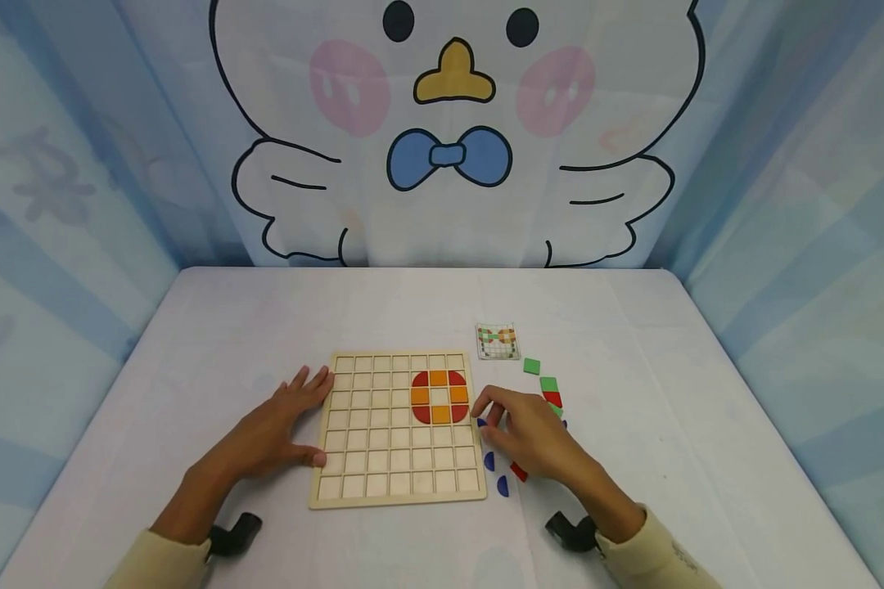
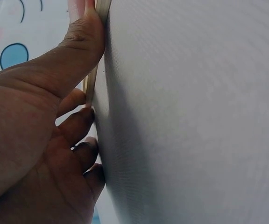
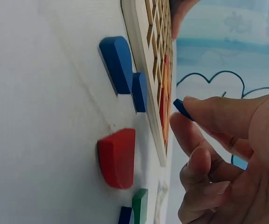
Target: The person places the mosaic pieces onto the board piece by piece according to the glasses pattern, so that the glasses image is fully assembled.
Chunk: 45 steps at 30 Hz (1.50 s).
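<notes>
Fingers (image 3: pixel 190 134) of right hand (image 1: pixel 534 429) tight on 1 blue piece (image 3: pixel 183 109), of left hand (image 1: pixel 280 421) wide against wooden board (image 1: pixel 377 463)

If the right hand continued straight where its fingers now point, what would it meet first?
The right hand would probably meet the wooden board at its right rim, though it may pass above: height is hard to judge.
</notes>
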Each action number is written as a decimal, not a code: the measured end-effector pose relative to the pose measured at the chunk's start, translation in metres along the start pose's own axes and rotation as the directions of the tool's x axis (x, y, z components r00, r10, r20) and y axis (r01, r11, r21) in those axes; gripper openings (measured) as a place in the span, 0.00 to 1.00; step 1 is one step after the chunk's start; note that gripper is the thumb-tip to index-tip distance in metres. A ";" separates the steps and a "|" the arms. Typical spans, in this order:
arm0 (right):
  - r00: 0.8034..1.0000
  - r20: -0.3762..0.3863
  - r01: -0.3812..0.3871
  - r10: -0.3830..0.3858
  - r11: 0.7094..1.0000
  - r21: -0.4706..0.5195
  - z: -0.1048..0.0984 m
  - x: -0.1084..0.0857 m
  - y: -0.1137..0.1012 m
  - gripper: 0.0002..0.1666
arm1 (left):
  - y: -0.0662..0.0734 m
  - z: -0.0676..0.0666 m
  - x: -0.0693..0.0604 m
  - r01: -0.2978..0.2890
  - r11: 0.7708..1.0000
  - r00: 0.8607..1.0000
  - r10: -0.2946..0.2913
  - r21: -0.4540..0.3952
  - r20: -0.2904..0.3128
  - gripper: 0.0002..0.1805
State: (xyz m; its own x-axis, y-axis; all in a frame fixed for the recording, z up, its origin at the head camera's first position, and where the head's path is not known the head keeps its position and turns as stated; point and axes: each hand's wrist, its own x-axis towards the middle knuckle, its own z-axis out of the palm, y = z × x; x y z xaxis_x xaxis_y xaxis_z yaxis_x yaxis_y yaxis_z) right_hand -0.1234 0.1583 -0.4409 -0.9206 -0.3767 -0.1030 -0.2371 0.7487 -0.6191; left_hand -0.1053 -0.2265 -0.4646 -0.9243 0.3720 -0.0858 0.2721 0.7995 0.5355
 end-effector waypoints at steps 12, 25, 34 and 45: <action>0.999 -0.044 0.001 -0.002 1.000 -0.014 0.014 0.007 -0.011 0.08 | 0.000 0.000 0.000 0.005 1.000 1.000 -0.005 0.008 0.003 0.67; 0.997 -0.082 -0.003 -0.006 0.995 -0.098 0.026 0.015 -0.022 0.10 | 0.001 0.001 0.000 0.016 0.999 1.000 -0.016 0.032 -0.002 0.67; 0.995 -0.097 -0.015 0.008 0.998 -0.066 0.024 0.013 -0.019 0.08 | 0.001 0.002 0.000 0.016 1.000 1.000 -0.016 0.020 0.002 0.67; 0.996 -0.014 -0.088 0.087 0.990 -0.113 0.005 -0.003 -0.010 0.14 | -0.001 0.001 -0.001 0.008 1.000 1.000 -0.009 0.021 0.004 0.67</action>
State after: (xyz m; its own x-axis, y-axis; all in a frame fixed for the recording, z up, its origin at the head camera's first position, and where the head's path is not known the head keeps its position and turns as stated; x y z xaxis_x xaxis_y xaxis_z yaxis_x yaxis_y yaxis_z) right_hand -0.1168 0.1489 -0.4379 -0.9420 -0.3027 -0.1451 -0.1890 0.8354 -0.5161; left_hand -0.1047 -0.2268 -0.4658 -0.9254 0.3672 -0.0940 0.2698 0.8123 0.5171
